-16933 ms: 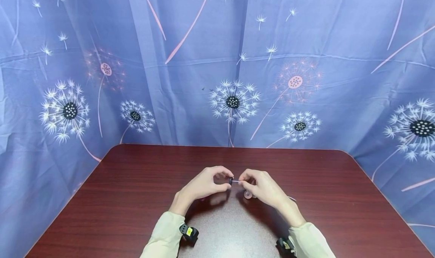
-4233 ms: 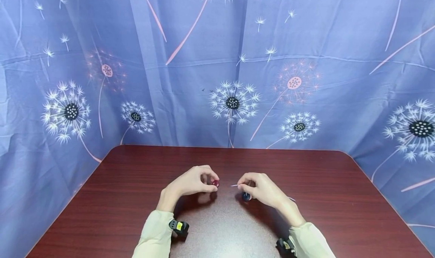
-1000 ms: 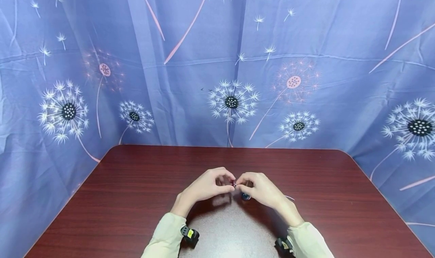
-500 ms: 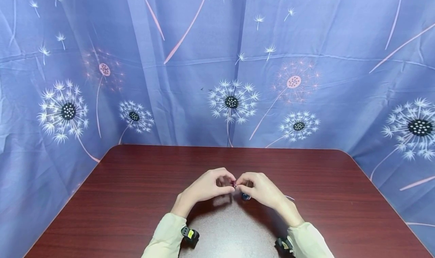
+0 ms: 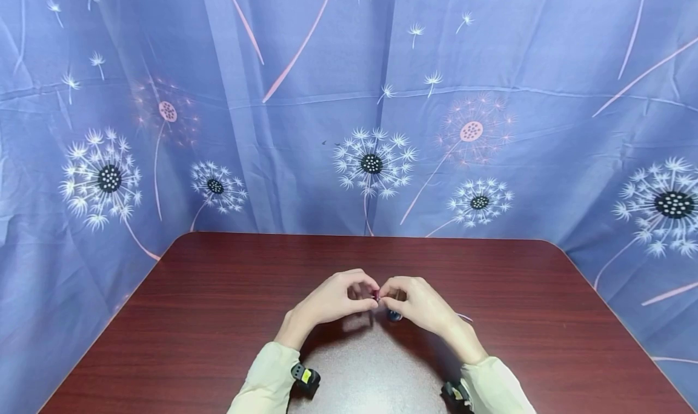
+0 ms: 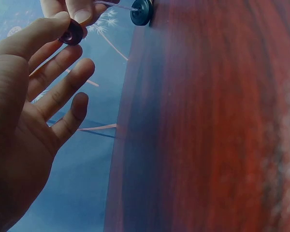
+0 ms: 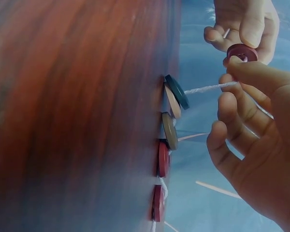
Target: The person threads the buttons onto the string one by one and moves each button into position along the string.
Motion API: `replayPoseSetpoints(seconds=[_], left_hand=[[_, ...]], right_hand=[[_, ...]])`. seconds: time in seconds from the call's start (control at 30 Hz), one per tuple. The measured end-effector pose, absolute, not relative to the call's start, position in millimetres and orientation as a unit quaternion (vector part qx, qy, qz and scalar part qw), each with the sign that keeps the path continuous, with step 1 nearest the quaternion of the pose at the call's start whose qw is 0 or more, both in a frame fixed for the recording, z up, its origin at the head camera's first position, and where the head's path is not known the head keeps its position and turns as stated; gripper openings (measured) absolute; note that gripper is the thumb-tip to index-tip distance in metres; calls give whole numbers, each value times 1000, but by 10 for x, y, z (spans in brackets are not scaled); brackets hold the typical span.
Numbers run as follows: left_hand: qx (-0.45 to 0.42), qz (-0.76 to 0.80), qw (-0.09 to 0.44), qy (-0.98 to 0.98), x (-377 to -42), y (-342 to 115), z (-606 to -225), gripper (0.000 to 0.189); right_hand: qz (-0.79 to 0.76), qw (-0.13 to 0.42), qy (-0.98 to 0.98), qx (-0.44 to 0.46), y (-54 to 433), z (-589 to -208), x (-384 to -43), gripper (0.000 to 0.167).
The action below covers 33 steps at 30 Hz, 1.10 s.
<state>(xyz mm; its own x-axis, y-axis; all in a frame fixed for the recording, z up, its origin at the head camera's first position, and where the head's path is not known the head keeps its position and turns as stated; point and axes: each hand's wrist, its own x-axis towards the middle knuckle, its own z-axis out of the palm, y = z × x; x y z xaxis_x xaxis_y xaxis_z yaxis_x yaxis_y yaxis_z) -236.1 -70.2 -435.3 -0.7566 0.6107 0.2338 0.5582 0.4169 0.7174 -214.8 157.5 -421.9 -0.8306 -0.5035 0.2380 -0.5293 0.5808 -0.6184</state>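
Observation:
My left hand (image 5: pixel 327 297) pinches a dark red button (image 7: pixel 241 50) between thumb and fingertips, just over the table. My right hand (image 5: pixel 422 305) meets it from the other side, its thumb tip right at the button's face, and holds a white string (image 7: pixel 205 89). Several buttons are threaded on this string. A dark green button (image 7: pixel 177 92) is nearest the right fingers, followed by a beige button (image 7: pixel 172 100), an olive button (image 7: pixel 169 130) and red buttons. The string's tip is hidden between the fingertips. In the left wrist view the held button (image 6: pixel 71 34) looks almost black.
The dark red wooden table (image 5: pixel 245 268) has a bright glare patch near its front. The string's far end (image 5: pixel 465 317) lies right of my right wrist. A blue dandelion-print curtain (image 5: pixel 305 177) hangs behind the table and along its sides.
Earlier the left hand held a dark button on the string; that button now hangs by the right hand. The left hand has since brought a red button to the right fingertips. Hands barely move lately.

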Motion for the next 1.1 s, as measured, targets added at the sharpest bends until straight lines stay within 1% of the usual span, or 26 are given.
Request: replayPoseSetpoints(seconds=[0.5, 0.7, 0.93, 1.1], left_hand=[[351, 409, 26, 842, -2355, -691, -4367, 22], [350, 417, 19, 839, -2368, -673, -4380, 17], [338, 438, -6, 833, -2382, -659, -4376, 12], [316, 441, -3, 840, -2385, -650, -4372, 9]], right_hand=[[342, 30, -889, 304, 1566, -4229, -2148, 9], [341, 27, -886, 313, 1575, -4221, -2152, 11], [352, -2, -879, 321, 1587, -4217, -2150, 12], [362, -16, -878, 313, 1578, -4213, -2143, 9]])
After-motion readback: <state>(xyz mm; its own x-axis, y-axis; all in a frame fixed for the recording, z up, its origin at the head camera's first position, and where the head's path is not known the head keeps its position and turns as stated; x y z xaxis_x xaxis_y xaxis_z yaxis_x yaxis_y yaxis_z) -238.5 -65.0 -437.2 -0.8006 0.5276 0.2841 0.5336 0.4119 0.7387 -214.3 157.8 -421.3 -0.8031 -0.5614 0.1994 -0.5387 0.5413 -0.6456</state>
